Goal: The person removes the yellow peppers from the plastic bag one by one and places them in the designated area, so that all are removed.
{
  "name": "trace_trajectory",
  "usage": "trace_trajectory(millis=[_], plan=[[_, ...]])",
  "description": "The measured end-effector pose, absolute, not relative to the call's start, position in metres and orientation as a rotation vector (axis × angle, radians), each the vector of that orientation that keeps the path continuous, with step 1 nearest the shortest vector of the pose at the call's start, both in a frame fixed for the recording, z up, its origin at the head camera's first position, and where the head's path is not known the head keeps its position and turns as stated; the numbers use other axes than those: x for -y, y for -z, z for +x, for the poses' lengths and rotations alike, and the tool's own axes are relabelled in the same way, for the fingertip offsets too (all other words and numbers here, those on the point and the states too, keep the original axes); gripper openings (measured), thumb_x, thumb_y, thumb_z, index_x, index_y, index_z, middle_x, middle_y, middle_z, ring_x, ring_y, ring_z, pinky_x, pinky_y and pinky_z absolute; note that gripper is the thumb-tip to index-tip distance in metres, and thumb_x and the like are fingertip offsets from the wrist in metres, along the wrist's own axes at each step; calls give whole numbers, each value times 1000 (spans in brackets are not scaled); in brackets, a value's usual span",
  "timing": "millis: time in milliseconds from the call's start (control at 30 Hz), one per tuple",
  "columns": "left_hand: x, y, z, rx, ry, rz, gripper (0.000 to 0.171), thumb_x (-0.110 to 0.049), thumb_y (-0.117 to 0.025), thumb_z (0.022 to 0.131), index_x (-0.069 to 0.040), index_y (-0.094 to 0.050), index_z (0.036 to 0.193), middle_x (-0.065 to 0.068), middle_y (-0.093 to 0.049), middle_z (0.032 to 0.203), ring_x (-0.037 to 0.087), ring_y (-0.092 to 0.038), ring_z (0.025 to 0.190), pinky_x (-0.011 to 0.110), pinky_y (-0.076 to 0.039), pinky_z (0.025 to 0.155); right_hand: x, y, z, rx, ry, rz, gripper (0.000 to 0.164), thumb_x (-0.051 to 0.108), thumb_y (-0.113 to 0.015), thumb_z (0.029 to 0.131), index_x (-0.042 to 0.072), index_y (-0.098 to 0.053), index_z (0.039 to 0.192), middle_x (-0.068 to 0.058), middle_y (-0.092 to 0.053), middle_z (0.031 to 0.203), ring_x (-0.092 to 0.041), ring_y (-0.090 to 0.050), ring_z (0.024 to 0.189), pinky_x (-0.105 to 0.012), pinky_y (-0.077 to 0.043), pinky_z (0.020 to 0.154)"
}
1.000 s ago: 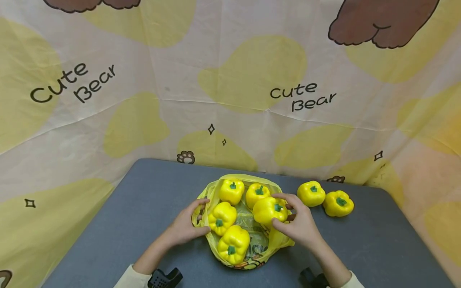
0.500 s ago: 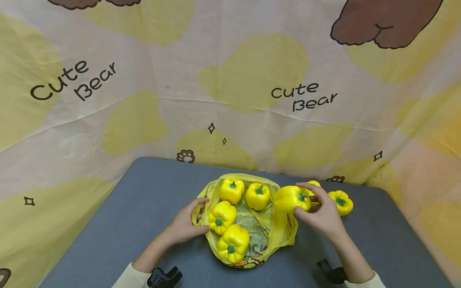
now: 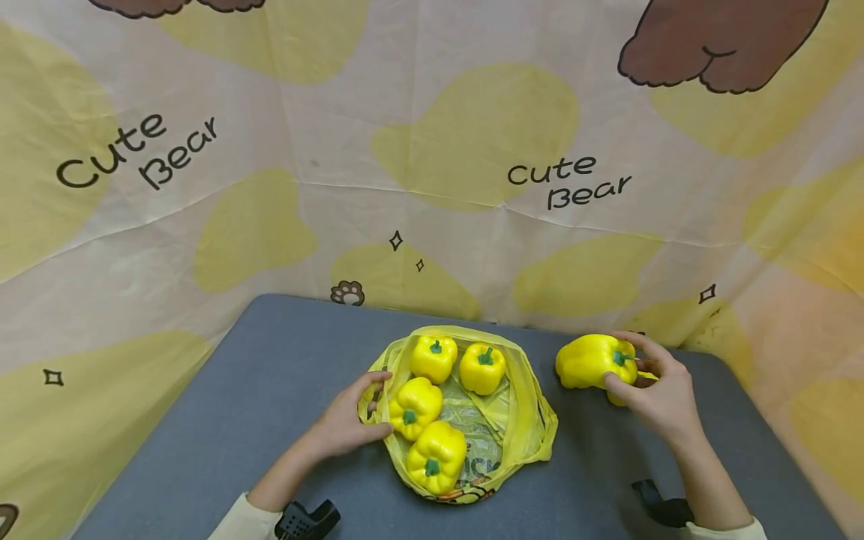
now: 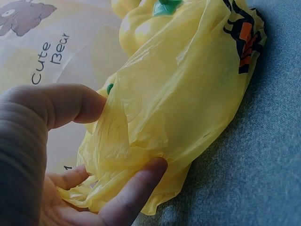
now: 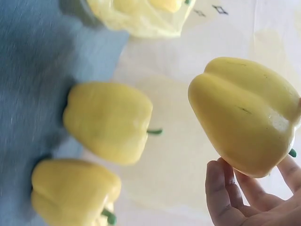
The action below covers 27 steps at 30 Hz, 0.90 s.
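Note:
A yellow plastic bag (image 3: 529, 420) lies spread with its mouth up, and several yellow bell peppers (image 3: 435, 457) with green stems sit inside it. At its left side my left hand (image 3: 340, 424) holds the rim; in the left wrist view the thin plastic (image 4: 155, 113) bunches between thumb and fingers. Well to the right of the bag, my right hand (image 3: 664, 397) grips another yellow bell pepper (image 3: 586, 361) by its stem end. The right wrist view has this bell pepper (image 5: 244, 115) raised over two others.
Two loose bell peppers (image 5: 110, 122) stand on the grey table (image 3: 270, 360) right of the bag, mostly hidden behind the held one in the head view. A printed cloth (image 3: 432, 150) hangs behind the table's back edge.
My right hand has moved right with the bell pepper, from over the bag to over the two loose peppers. My left hand stays at the bag's rim.

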<state>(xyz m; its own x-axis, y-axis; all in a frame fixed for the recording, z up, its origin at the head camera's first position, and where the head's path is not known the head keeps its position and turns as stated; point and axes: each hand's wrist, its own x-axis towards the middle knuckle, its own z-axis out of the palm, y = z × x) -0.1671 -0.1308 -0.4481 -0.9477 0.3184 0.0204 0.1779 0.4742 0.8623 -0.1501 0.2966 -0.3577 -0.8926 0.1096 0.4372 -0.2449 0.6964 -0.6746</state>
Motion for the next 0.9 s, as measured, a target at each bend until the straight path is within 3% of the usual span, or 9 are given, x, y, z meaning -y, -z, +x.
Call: trace_trajectory(millis=[67, 133, 367, 500, 633, 900], plan=[[131, 449, -167, -2576, -1479, 446, 77, -22, -78, 73, -14, -43, 142, 20, -47, 140, 33, -60, 108, 40, -49, 85, -303, 356, -150, 2446, -1058, 79, 50, 8, -76, 75, 9, -62, 123, 21, -50, 107, 3, -56, 72, -15, -50, 57], [132, 449, -167, -2582, -1476, 465, 77, -22, -77, 74, -12, -42, 142, 21, -47, 139, 34, -60, 108, 39, -50, 85, -309, 354, -149, 2449, -1040, 52, 50, 9, -77, 75, 9, -62, 124, 18, -51, 106, 4, -55, 71, -16, -50, 55], [132, 450, -167, -2572, -1485, 484, 77, -22, -77, 75, -11, -41, 142, 23, -45, 141, 36, -60, 109, 39, -50, 86, -330, 351, -150, 2486, -967, -55, 53, 17, -78, 76, 10, -60, 126, -19, -61, 110, 7, -50, 68, -24, -45, 47], [132, 450, -167, -2564, -1491, 486, 76, -21, -77, 75, -11, -41, 142, 24, -44, 142, 37, -60, 110, 41, -50, 86, -342, 350, -152, 2483, -949, -125, 55, 20, -79, 76, 10, -60, 127, -6, -62, 102, 9, -49, 68, -22, -46, 48], [133, 450, -167, -2575, -1484, 487, 76, -21, -77, 75, -10, -42, 141, 23, -44, 143, 37, -60, 109, 41, -50, 87, -355, 351, -152, 2481, -956, -165, 56, 22, -77, 79, 10, -57, 130, 2, -55, 107, 12, -48, 71, -19, -46, 50], [133, 452, -167, -2580, -1487, 480, 76, -22, -77, 75, -11, -42, 141, 22, -45, 142, 36, -61, 108, 40, -51, 84, -381, 352, -155, 2475, -936, -294, 57, 25, -74, 81, 12, -55, 134, -20, -50, 124, 13, -46, 64, -17, -45, 47]])
